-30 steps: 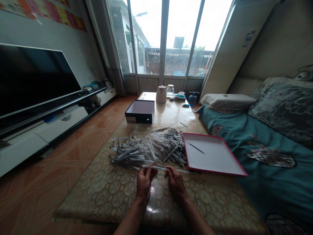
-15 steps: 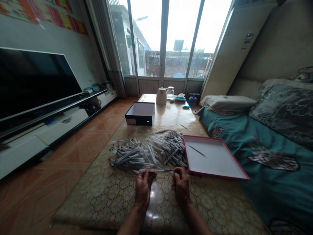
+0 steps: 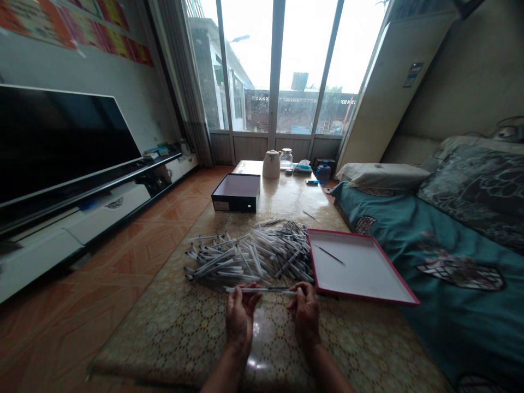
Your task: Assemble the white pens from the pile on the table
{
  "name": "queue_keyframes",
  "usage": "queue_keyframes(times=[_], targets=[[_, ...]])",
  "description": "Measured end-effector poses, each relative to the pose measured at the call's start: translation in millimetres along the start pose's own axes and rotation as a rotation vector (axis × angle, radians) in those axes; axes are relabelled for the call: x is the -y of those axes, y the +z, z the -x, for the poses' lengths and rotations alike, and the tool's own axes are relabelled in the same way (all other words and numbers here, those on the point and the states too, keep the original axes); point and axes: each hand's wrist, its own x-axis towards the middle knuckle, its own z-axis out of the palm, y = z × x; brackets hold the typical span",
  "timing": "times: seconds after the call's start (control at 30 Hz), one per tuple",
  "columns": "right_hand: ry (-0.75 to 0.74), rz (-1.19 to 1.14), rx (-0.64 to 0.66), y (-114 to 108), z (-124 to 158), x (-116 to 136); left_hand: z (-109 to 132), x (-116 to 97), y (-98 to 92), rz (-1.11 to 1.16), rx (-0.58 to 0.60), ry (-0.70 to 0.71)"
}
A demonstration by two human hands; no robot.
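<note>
A slim pen point(image 3: 275, 289), whitish with a dark stretch along it, spans the gap between my two hands above the near part of the table. My left hand point(image 3: 240, 314) pinches its left portion, and a white end sticks out beyond the fingers. At the other side my right hand point(image 3: 305, 311) is closed on the right end, fingers curled. Whether the pen is one piece or two parts side by side is too fine to make out. Just beyond both hands lies a loose heap of white and clear pens point(image 3: 249, 251), many dark-tipped.
A red-rimmed shallow box lid point(image 3: 364, 273) lies right of the heap, holding a thin dark refill-like stick point(image 3: 331, 255). Behind the heap stands a dark open box point(image 3: 236, 203). Farther back are a kettle point(image 3: 271, 165), a glass jar point(image 3: 286, 158) and a tissue pack point(image 3: 303, 168).
Both hands keep their grip on the pen. More of the white end shows left of my left hand, and a pale length now shows beside my right fingers. The view has tilted slightly.
</note>
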Motion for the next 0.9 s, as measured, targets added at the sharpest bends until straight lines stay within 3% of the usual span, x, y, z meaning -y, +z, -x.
queue_keyframes(times=[0.1,0.17,0.33,0.47,0.6,0.77,0.9], targets=[[-0.030,0.100,0.114,1,3,6,1,3,1.2,-0.045,0.011,0.024],[-0.135,0.190,0.142,3,6,9,3,6,2.5,-0.069,0.007,0.029],[-0.293,0.275,0.102,4,6,12,0,0,9.4,-0.093,-0.023,0.028],[-0.223,0.319,-0.099,-7,-12,14,-16,-15,18.0,-0.059,-0.100,0.110],[-0.080,0.310,-0.246,-14,-49,17,-40,-18,33.1,-0.117,-0.133,0.120],[0.041,0.305,-0.340,-4,-99,30,-65,0,70.6,-0.215,-0.020,0.045],[0.056,0.270,-0.296,9,-123,40,-71,8,90.9,-0.240,0.071,-0.006]])
